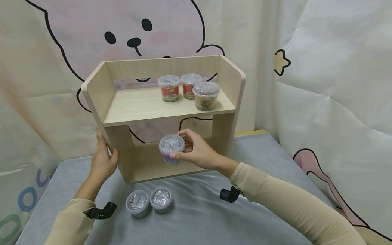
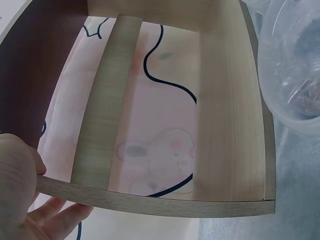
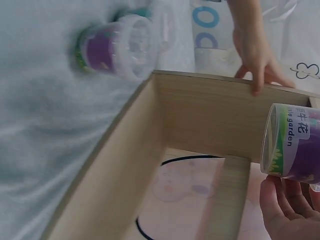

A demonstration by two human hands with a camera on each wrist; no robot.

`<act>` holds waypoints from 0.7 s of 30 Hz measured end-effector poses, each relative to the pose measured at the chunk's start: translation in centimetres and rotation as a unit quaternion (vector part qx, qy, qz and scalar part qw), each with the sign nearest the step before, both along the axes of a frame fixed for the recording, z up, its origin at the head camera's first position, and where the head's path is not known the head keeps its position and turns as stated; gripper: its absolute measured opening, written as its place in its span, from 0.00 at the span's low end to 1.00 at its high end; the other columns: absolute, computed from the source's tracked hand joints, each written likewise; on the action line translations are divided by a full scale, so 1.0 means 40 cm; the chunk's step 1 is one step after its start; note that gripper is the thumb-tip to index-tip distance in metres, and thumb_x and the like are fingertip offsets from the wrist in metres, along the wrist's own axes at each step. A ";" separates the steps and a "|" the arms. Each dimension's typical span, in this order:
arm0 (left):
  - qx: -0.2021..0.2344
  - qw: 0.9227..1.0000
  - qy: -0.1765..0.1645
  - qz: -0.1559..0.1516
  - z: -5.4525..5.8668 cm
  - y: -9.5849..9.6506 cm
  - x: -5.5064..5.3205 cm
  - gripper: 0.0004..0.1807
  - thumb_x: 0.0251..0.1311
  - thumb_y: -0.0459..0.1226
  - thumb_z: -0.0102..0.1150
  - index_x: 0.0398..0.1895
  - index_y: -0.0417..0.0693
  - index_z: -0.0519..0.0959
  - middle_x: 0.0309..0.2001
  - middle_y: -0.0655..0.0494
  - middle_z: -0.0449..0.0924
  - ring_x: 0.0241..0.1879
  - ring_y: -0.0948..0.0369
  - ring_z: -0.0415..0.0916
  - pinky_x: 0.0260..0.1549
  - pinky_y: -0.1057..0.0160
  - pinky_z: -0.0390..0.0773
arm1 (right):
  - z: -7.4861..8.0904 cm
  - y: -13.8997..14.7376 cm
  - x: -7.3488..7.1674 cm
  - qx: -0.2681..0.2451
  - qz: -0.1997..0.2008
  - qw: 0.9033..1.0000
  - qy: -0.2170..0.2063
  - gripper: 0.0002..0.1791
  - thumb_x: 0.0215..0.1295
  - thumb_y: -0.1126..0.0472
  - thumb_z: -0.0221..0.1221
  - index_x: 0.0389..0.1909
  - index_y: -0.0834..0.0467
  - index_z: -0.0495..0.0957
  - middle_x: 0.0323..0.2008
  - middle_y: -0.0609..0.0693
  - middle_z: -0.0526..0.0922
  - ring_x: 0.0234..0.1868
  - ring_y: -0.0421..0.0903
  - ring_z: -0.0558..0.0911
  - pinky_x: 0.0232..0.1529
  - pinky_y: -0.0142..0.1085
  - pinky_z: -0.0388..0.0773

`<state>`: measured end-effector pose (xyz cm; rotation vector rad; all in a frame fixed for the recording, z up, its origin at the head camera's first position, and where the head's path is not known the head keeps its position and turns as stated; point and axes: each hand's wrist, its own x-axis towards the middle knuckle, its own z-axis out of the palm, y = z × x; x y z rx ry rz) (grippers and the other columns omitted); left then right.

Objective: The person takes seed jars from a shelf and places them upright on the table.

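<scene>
My right hand (image 1: 201, 152) holds a clear-lidded plastic cup (image 1: 171, 146) in front of the lower compartment of a two-tier wooden shelf (image 1: 137, 107). A purple and green label with "garden" printed on it wraps the cup (image 3: 295, 142) in the right wrist view. My left hand (image 1: 103, 163) grips the shelf's left side panel, with thumb and fingers on either side of the edge in the left wrist view. Two similar lidded cups, a left one (image 1: 137, 204) and a right one (image 1: 161, 200), stand on the cloth before the shelf.
On the upper tier stand two red-labelled cups, one left (image 1: 169, 89) and one behind (image 1: 188, 89), plus a pale-labelled cup (image 1: 206, 97) near the front edge. Grey cloth (image 1: 202, 219) covers the table. A printed curtain (image 1: 173, 22) hangs close behind the shelf.
</scene>
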<state>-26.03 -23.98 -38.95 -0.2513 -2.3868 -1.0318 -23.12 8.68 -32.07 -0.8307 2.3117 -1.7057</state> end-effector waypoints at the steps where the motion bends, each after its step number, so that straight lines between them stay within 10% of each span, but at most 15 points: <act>1: 0.001 1.000 0.000 -0.001 0.000 0.000 0.000 0.51 0.65 0.27 0.48 0.82 0.53 0.29 0.72 0.24 0.58 0.60 0.27 0.70 0.40 0.30 0.77 | -0.008 0.002 0.002 -0.001 0.000 1.000 -0.002 0.31 0.62 0.70 0.66 0.64 0.65 0.64 0.55 0.65 0.78 0.50 0.48 0.84 0.49 0.35 0.85; 21: -0.003 1.000 0.009 -0.005 0.000 -0.002 -0.002 0.51 0.64 0.26 0.48 0.82 0.53 0.31 0.71 0.24 0.58 0.56 0.31 0.71 0.35 0.36 0.76 | -0.157 0.030 0.017 -0.027 -0.008 0.999 -0.035 0.33 0.59 0.71 0.68 0.63 0.67 0.64 0.56 0.68 0.77 0.49 0.43 0.82 0.49 0.32 0.85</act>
